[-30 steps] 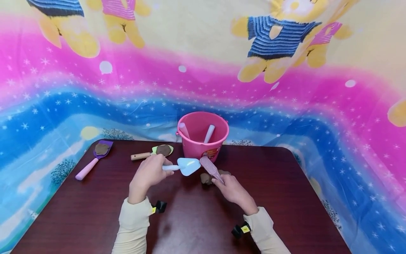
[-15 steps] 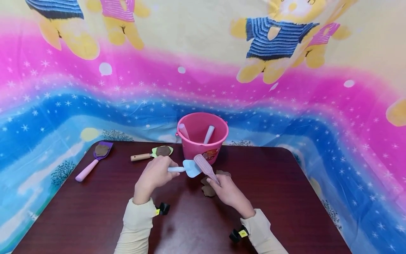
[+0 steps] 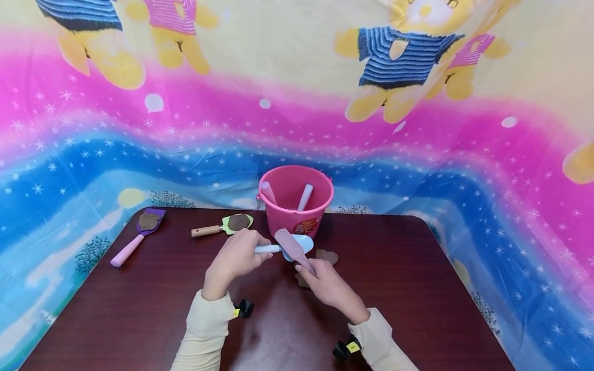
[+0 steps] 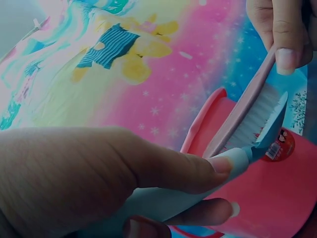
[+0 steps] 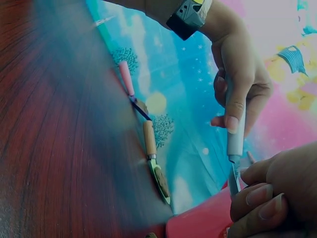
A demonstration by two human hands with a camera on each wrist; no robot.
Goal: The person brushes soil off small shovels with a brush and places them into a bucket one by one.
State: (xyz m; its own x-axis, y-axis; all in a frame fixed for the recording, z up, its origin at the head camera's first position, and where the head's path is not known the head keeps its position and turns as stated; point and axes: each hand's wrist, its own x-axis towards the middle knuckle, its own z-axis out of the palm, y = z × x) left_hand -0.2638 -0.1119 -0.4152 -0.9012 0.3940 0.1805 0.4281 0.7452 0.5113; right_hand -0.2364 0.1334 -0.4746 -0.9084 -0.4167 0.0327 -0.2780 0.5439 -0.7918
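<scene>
My left hand [image 3: 235,256] grips the handle of a small light blue trowel [image 3: 303,242] in front of the bucket. In my right hand [image 3: 333,288] is a pink brush [image 3: 289,242], held by its handle. It lies across the trowel's blade. White bristles [image 4: 255,116] face the blade in the left wrist view and appear to touch it. Beneath the tools, brown clay-like lumps [image 3: 327,256] lie on the table, partly hidden by the brush and right hand. The right wrist view also has the left hand [image 5: 242,74] around the pale handle.
Behind the hands stands a pink bucket [image 3: 280,221] with two handles sticking up inside. To its left lie a green trowel [image 3: 226,224] and a purple shovel [image 3: 144,230], each bearing a brown lump. A patterned cloth [image 3: 297,123] hangs behind the dark table [image 3: 408,288].
The left hand has moved right, bringing the trowel blade under the brush. The brush has shifted left across the blade toward its handle. Bucket and other tools have stayed put.
</scene>
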